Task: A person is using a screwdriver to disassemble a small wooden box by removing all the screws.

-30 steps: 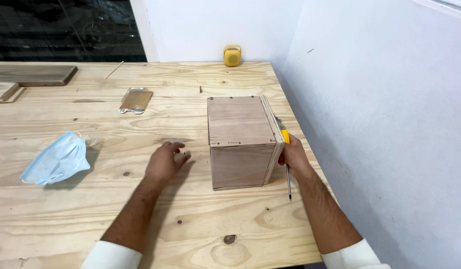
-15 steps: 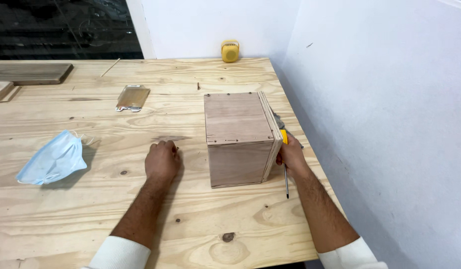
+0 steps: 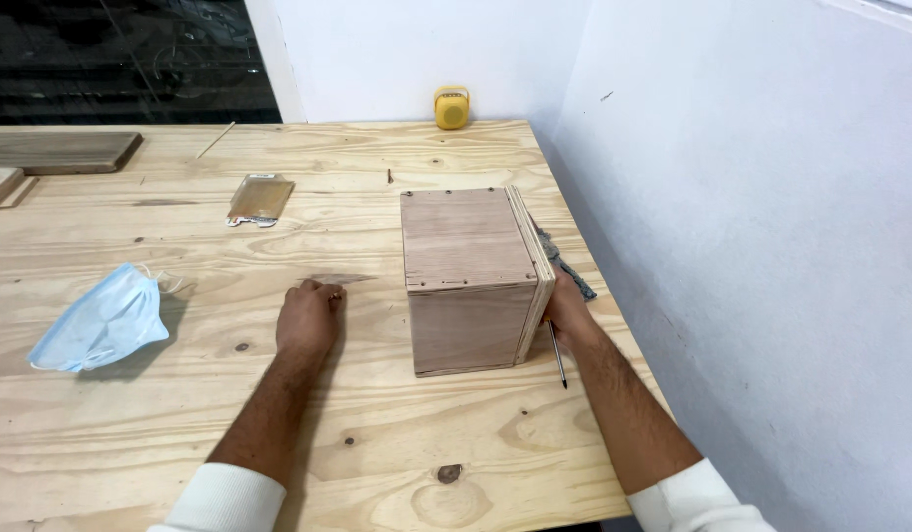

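Two hands flank the cubic plywood box (image 3: 471,281). Right hand (image 3: 566,313) touches its right side, clasping a thin screwdriver (image 3: 556,353); left hand (image 3: 308,317) rests fisted on the bench (image 3: 279,433), apart.

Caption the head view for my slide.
Right hand beside a plywood box, left hand fisted on the table.

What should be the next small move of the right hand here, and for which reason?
Probably lift the screwdriver tip up toward the loose side panel. The right hand rests against the right face of the plywood box, with the tool's shaft pointing down at the table. That panel seems slightly proud of the box. The left hand lies closed on the table, apart from the box.
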